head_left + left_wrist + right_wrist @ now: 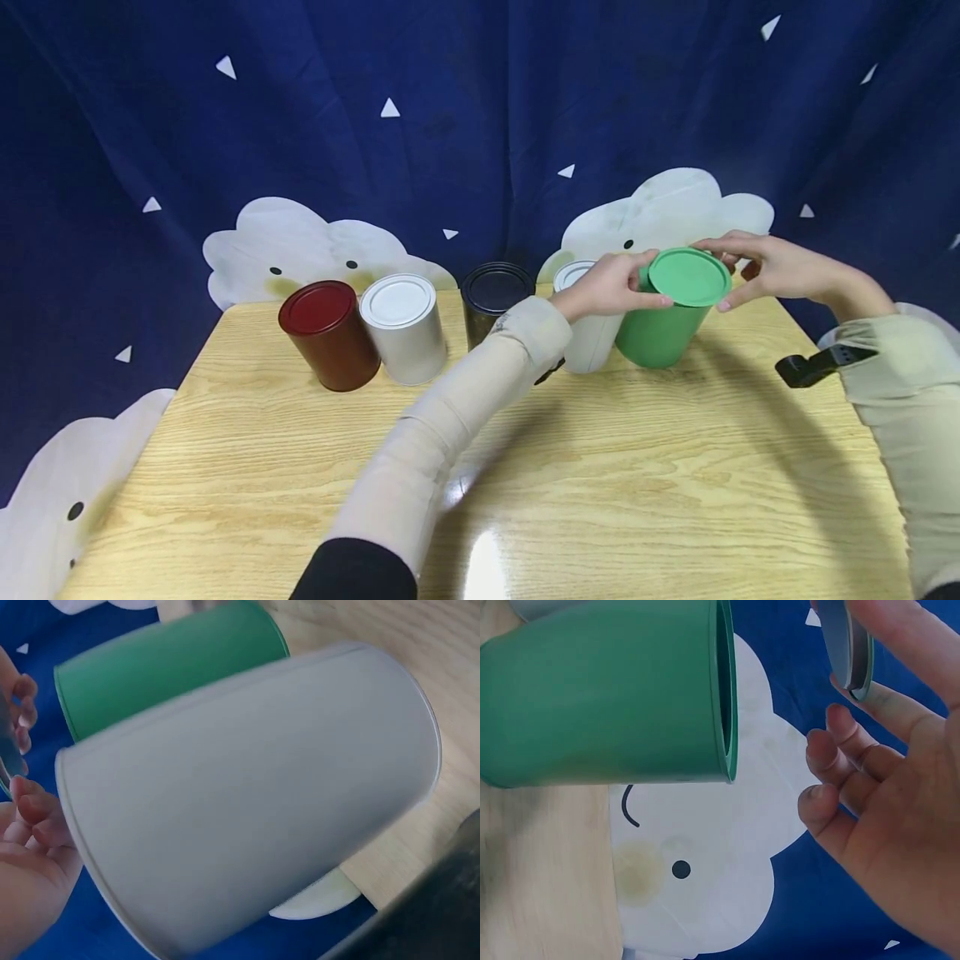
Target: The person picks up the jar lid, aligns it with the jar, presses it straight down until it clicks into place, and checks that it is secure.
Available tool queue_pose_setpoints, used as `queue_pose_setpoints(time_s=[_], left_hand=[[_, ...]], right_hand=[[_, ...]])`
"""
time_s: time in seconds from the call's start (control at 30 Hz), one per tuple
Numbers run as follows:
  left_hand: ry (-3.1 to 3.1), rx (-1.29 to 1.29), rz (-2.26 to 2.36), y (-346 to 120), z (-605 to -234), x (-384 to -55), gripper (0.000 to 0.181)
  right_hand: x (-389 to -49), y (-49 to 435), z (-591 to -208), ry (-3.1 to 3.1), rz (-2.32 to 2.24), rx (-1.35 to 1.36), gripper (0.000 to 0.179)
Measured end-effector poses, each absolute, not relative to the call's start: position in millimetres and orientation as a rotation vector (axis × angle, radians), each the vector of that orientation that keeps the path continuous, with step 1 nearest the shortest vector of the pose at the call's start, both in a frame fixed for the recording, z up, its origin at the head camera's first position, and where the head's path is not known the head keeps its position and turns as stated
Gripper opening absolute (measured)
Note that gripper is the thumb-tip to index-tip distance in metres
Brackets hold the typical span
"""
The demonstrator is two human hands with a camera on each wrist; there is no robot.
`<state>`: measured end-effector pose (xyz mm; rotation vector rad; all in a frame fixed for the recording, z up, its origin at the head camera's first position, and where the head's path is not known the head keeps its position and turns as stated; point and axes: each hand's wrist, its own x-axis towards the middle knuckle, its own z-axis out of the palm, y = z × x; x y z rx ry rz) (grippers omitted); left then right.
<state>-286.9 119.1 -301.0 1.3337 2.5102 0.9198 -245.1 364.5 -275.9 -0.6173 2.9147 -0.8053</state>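
Note:
A round green lid (689, 277) is held above the green can (657, 340), clear of its open rim in the right wrist view. My left hand (611, 283) holds the lid's left edge with thumb and finger. On the opposite edge, the thumb and forefinger of my right hand (768, 265) grip it, while the other fingers curl loosely below. The lid's grey underside (837, 641) shows in the right wrist view. Upright on the table, the green can stands beside a white can (247, 802), partly behind my left hand in the head view. The can's inside is mostly hidden.
Along the table's back edge stand a dark red can (330, 346), another white can (405, 333) and a black can (495, 287), partly covered by my left forearm. Behind the wooden table (262, 483) hangs a blue curtain (450, 150) with white clouds.

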Motion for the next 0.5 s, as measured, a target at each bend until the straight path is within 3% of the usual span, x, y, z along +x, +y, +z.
queue_pose_setpoints(time_s=[0.5], left_hand=[[2.607,1.343,0.896,127.3,-302.4,-300.5,0.075]], right_hand=[[-259.7,371.4,-271.4,2.823,-0.870,-0.506,0.078]])
